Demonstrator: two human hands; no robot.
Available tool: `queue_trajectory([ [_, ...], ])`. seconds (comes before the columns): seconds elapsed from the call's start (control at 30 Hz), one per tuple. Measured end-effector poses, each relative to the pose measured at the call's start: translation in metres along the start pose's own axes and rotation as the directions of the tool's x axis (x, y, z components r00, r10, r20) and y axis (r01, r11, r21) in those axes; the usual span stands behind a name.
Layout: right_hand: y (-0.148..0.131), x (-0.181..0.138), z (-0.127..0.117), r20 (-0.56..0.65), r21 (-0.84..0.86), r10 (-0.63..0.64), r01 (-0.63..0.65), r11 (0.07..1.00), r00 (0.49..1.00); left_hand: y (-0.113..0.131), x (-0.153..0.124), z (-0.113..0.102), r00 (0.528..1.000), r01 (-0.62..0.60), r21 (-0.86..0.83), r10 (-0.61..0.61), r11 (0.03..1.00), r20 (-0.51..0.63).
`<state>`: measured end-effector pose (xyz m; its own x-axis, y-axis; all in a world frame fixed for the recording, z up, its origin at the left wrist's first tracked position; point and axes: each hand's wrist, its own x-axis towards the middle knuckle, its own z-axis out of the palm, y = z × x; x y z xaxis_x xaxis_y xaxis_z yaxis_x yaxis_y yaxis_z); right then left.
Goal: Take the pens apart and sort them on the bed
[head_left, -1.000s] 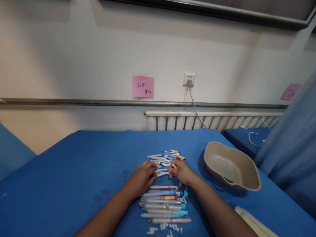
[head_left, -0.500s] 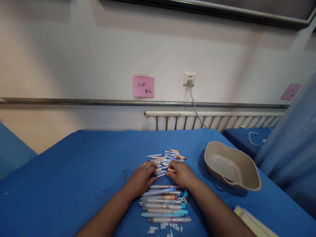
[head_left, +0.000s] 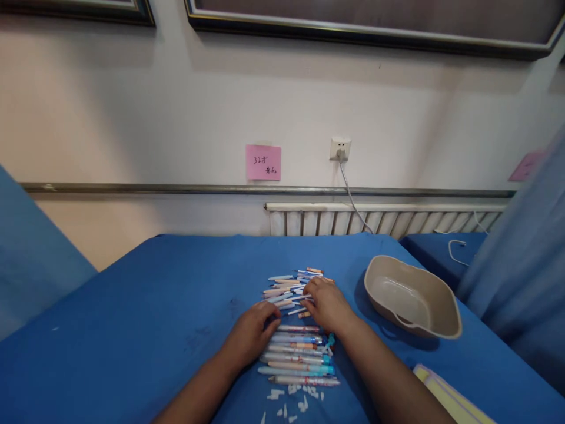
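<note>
Loose pen parts (head_left: 282, 290), pale barrels and thin white refills, lie in a heap on a blue-covered table. My right hand (head_left: 327, 303) reaches over the heap's right side, its fingertips closed on a thin white refill (head_left: 303, 297). Left of the heap, my left hand (head_left: 253, 331) has fingers and thumb curled together. A refill's thin tip lies close to those fingertips; what they hold, if anything, I cannot make out. Several whole pens (head_left: 300, 358) are lined up side by side below both hands. Small white plastic pieces (head_left: 304, 390) lie scattered nearest me.
A beige plastic basin (head_left: 412, 297) stands on the right of the blue table cover (head_left: 132, 330). A yellow pad-like item (head_left: 445, 394) lies at the lower right. Behind are a radiator (head_left: 384, 221), a wall socket with a cable, and blue curtains at both sides.
My left hand has drawn back slightly from the heap toward the lined-up pens. My right hand has shifted a little to the right, fingers still at the refills. The view has tilted slightly upward.
</note>
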<state>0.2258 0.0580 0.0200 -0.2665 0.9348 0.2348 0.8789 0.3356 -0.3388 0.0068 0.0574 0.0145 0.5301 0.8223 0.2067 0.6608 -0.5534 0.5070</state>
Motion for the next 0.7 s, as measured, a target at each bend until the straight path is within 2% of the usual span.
queue_trajectory([
  [0.13, -0.013, -0.007, 0.006, 0.167, 0.030, -0.061, 0.057, 0.998, 0.984, 0.004, -0.016, 0.003, 0.996, 0.075, -0.030, -0.077, 0.997, -0.045],
  [0.23, -0.020, -0.013, 0.014, 0.224, 0.025, -0.082, 0.078, 0.997, 0.971, 0.005, -0.020, 0.007, 0.992, 0.096, -0.103, -0.103, 0.990, -0.069],
  [0.5, -0.027, -0.023, 0.020, 0.195, -0.027, -0.067, 0.074, 0.997, 0.978, -0.013, -0.014, 0.019, 0.970, 0.085, -0.305, -0.149, 0.948, -0.190],
  [0.7, -0.025, -0.034, 0.027, 0.104, 0.094, 0.053, -0.063, 0.994, 0.993, -0.029, -0.008, 0.013, 0.974, -0.042, -0.294, -0.026, 0.955, -0.223],
])
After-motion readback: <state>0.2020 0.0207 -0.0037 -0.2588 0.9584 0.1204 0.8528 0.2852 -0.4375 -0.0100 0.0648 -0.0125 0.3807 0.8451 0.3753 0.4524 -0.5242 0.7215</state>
